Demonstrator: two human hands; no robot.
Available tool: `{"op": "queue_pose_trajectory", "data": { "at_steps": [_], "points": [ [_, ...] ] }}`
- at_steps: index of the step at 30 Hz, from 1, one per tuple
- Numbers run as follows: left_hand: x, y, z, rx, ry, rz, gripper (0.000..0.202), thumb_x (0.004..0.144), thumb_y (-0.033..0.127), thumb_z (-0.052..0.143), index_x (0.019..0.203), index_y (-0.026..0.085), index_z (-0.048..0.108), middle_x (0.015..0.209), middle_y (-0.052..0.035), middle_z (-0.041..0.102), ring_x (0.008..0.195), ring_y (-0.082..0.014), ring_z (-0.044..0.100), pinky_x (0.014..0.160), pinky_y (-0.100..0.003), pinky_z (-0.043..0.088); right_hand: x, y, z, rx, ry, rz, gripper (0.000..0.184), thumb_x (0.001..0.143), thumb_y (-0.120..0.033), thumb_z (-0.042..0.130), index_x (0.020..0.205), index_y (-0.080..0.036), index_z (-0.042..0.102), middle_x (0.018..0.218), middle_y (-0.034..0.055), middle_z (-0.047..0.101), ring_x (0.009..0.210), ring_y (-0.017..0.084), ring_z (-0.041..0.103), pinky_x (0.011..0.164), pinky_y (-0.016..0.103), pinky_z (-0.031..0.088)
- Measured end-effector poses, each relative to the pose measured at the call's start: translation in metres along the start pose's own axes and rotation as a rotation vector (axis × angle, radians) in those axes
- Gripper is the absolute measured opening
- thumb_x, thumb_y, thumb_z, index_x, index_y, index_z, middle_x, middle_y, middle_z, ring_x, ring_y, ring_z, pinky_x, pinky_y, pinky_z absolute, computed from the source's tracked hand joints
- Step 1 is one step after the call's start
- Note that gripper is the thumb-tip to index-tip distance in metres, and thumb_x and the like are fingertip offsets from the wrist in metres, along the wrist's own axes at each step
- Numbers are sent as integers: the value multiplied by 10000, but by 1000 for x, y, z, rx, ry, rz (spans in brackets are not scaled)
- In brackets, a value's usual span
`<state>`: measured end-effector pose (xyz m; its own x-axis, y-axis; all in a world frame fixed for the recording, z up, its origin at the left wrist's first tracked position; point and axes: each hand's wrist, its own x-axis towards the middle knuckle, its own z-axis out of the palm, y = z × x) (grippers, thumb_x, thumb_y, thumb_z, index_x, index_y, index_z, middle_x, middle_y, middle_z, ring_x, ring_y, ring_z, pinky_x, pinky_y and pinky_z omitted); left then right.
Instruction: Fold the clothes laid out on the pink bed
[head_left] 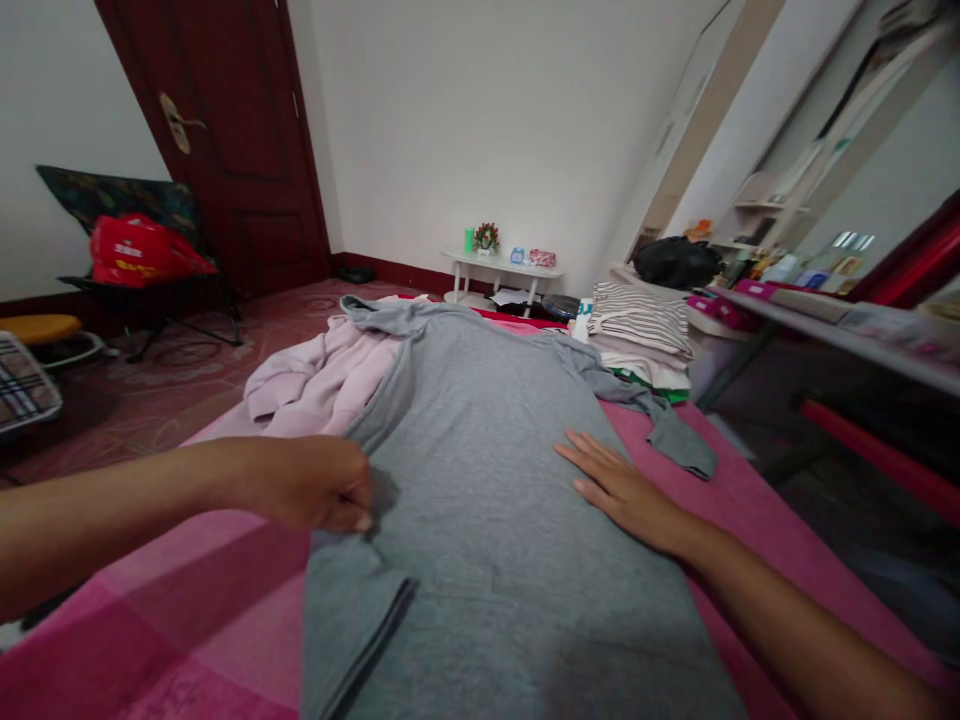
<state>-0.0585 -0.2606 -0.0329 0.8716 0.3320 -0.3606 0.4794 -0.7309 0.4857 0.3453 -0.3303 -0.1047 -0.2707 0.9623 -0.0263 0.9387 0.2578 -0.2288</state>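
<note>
1. Nearest to us, the pink bed cover [187, 620] carries the work. The gray T-shirt [487, 480] lies flat along it, hem toward us and collar away.
2. The left hand [315, 492] sits at the shirt's left edge. Its fingers [352, 512] are curled together and closed on the cloth there. We cannot tell whether the thumb is under the fabric, because the hand hides it.
3. The right hand [626, 490] lies palm down on the right half of the shirt. Its fingers [592, 465] are straight and nearly together, pressing the cloth flat and gripping nothing.
4. Progress, as we judge it: the left sleeve [360, 600] is already turned in and lies doubled on the shirt body. The right sleeve [675, 440] still trails out over the cover, and we see no crosswise fold yet.
5. Farther off, a crumpled pale pink garment [322, 375] touches the shirt's left shoulder. A stack of folded clothes [637, 330] stands just beyond the right shoulder.
6. At the far wall we see a low white table [499, 268] with small items. To its left is a dark red door [225, 130], and a red bag [139, 250] rests on a chair.
</note>
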Motion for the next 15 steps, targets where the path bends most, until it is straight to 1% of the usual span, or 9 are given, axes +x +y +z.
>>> {"op": "queue_pose_trajectory", "data": {
  "at_steps": [2, 3, 5, 7, 9, 10, 12, 13, 15],
  "points": [
    [-19, 2, 4, -86, -109, -85, 293, 839, 256, 530, 578, 175, 636, 531, -19, 605, 465, -118, 497, 450, -217, 331, -28, -6, -2, 46, -2, 7, 557, 919, -545, 365, 1428, -320, 374, 1551, 16, 234, 1422, 230, 215, 1152, 450, 218],
    [-27, 2, 7, -154, -150, -130, 291, 824, 266, 539, 567, 177, 640, 540, -28, 623, 469, -128, 522, 445, -217, 349, -40, -8, -2, 63, 12, 39, 550, 904, -543, 398, 1405, -316, 416, 1544, 22, 257, 1409, 238, 254, 1143, 449, 246],
    [-36, 3, 12, -267, -145, -217, 265, 789, 291, 558, 563, 184, 645, 563, -42, 649, 504, -158, 578, 456, -230, 396, -59, -8, 2, 79, 106, 161, 540, 864, -533, 462, 1344, -288, 504, 1518, 57, 316, 1373, 264, 333, 1118, 458, 301],
    [-35, 3, 14, -300, -57, -266, 239, 774, 322, 558, 595, 196, 653, 566, -46, 651, 532, -183, 603, 475, -253, 426, -71, -4, 7, 78, 271, 296, 547, 811, -514, 520, 1288, -249, 563, 1455, 110, 409, 1326, 295, 400, 1090, 473, 342],
    [-28, 2, 13, -165, 115, -293, 210, 781, 341, 547, 678, 210, 674, 606, -46, 656, 577, -199, 615, 518, -277, 444, -76, 0, 10, 99, 404, 354, 561, 762, -481, 568, 1268, -239, 578, 1344, 135, 519, 1247, 306, 483, 1049, 469, 392],
    [-23, 3, 11, -51, 206, -292, 189, 785, 340, 548, 736, 219, 684, 661, -48, 667, 621, -205, 623, 559, -291, 455, -76, 1, 10, 124, 432, 356, 554, 744, -463, 583, 1255, -249, 587, 1284, 131, 565, 1182, 303, 534, 1009, 458, 430],
    [-14, 4, 10, 177, 353, -256, 157, 776, 320, 573, 846, 236, 685, 817, -52, 677, 736, -216, 634, 659, -314, 471, -76, -1, 8, 196, 411, 354, 484, 728, -435, 584, 1181, -272, 636, 1134, 104, 650, 971, 284, 629, 864, 425, 511],
    [-10, 5, 11, 249, 385, -230, 165, 770, 307, 585, 892, 245, 678, 886, -51, 668, 788, -218, 634, 705, -320, 474, -76, -3, 6, 238, 374, 364, 444, 724, -426, 575, 1133, -275, 663, 1022, 88, 685, 840, 269, 647, 766, 404, 532],
    [-5, 9, 15, 288, 373, -205, 203, 755, 292, 611, 948, 249, 657, 965, -55, 643, 844, -224, 630, 749, -325, 479, -76, -9, 4, 323, 302, 403, 385, 707, -425, 564, 1029, -271, 708, 766, 51, 690, 629, 243, 616, 592, 362, 511]
  ]
}}
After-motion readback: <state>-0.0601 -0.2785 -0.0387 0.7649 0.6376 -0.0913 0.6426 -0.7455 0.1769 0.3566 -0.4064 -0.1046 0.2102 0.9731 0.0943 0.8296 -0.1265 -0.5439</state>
